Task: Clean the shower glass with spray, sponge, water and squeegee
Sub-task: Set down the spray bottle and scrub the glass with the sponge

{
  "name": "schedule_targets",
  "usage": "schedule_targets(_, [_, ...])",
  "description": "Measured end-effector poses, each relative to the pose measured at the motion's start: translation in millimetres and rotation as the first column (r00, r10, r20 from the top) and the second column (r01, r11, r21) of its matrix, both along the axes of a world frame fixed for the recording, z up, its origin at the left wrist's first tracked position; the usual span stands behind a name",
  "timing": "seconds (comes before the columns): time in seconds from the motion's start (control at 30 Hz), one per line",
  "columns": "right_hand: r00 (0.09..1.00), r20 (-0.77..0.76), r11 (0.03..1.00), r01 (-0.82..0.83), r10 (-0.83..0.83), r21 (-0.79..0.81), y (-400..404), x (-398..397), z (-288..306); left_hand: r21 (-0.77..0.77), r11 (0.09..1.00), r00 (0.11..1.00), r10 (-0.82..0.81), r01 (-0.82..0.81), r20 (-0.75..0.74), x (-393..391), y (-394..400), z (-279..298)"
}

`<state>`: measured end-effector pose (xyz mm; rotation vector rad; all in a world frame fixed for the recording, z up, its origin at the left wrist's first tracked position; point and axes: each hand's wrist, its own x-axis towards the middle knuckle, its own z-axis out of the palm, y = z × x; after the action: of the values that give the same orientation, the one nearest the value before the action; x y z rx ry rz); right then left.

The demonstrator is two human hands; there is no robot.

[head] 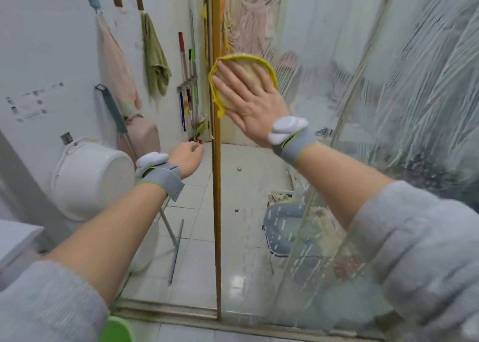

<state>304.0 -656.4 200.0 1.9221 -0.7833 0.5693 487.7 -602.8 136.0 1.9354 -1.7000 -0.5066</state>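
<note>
- Grey sleeves point(420, 240) are sitting closest to us, one on each arm, and both wrists are wearing grey bands with white lumps on them.
- Something bright green point(116, 330) is poking in at the bottom edge, and what it is cannot be told.
- The right hand point(252, 96) is lying flat with straight fingers, pressing a round sponge point(261, 64) with a yellow rim against the shower glass point(337, 160), near the glass's left edge by the gold-brown frame post point(216, 160).
- The shower glass is showing white soapy streaks all over.
- The left hand point(187, 157) is hanging low, left of the post, fingers loosely curled and holding nothing.
- A white toilet point(90, 178) is sitting at the left.
- A pink towel point(116, 67) and a green towel point(155, 61) are hanging on the wall.
</note>
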Motion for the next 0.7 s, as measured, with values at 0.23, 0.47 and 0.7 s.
schedule_targets(0.23, [0.784,-0.618,0.912,0.211,0.056,0.351,13,-43,-183,0.027,0.996,0.989,0.087,-0.084,-0.118,-4,-4,-8])
schedule_targets(0.47, [0.970,-0.242,0.985,0.008,0.035,0.174,9,-59,-95,0.157,0.987,0.969,0.070,-0.033,-0.237,-25,-8,-52])
schedule_targets(0.7, [1.000,-0.024,0.989,-0.002,0.005,0.147,10,-28,-128,0.163,0.986,0.690,0.149,-0.045,-0.708,-33,-27,-111])
